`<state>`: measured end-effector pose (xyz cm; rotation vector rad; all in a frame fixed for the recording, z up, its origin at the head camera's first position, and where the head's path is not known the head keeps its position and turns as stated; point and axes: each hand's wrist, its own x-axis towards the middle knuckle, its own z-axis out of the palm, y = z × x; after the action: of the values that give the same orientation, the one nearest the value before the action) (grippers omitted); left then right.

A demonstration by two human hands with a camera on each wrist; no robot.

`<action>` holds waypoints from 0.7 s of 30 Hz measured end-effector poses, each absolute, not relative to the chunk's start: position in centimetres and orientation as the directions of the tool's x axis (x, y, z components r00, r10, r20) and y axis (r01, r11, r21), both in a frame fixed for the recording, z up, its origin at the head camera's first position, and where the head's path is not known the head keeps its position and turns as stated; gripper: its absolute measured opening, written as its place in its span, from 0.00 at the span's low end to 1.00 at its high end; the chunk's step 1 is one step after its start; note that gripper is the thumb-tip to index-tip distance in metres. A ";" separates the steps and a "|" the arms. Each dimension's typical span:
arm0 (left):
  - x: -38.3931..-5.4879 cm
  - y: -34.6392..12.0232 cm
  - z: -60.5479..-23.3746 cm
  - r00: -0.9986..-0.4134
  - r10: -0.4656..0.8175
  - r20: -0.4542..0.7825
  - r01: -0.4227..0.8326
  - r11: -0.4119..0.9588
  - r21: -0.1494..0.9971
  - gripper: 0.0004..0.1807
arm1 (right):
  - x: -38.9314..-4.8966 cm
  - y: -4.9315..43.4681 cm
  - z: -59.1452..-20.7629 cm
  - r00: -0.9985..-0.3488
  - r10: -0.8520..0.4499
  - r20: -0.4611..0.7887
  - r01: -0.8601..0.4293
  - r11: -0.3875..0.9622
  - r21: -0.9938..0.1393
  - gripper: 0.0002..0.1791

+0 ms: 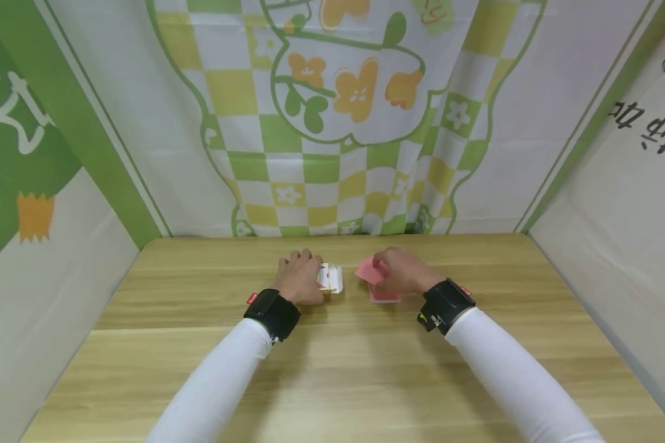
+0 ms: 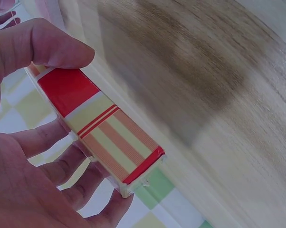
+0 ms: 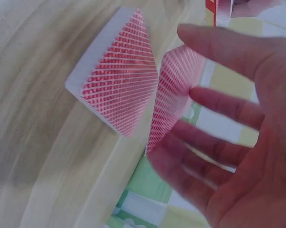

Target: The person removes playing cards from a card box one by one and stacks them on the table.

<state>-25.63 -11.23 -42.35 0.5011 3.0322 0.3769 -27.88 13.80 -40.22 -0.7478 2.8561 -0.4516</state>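
Note:
My left hand (image 1: 299,280) grips a small playing-card box (image 2: 102,126), thumb on one side and fingers on the other. The box is red, cream and striped along its narrow side. In the head view its white flap (image 1: 336,280) stands open toward the right, beside a white face marked with an A. My right hand (image 1: 406,271) pinches a red-backed playing card (image 3: 169,90), tilted; whether it is a single card cannot be told. Below it, a squared deck of red-patterned cards (image 3: 121,80) lies face down on the table, partly hidden by the hand in the head view.
The wooden table (image 1: 343,369) ends at a back edge just beyond both hands. Behind it hangs a green, yellow and white checked cloth (image 1: 321,166). White printed panels (image 1: 615,203) rise at the sides. Both wrists wear black straps (image 1: 447,301).

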 end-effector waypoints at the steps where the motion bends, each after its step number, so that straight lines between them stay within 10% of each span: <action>1: -25.7 -11.2 -42.3 -0.947 0.323 -0.003 0.312 0.918 0.244 0.32 | -27.9 13.8 -40.2 -0.875 -0.480 -0.070 -0.436 0.840 -0.322 0.26; 21: -25.7 -10.9 -42.4 -0.943 0.333 -0.011 0.322 0.918 0.231 0.31 | -26.7 12.2 -42.0 -0.986 -0.163 -0.023 -0.149 0.939 -0.309 0.21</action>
<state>-25.72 -10.93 -42.45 0.5175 3.0281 0.3512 -26.65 12.24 -41.95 -0.2452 3.0462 -0.4805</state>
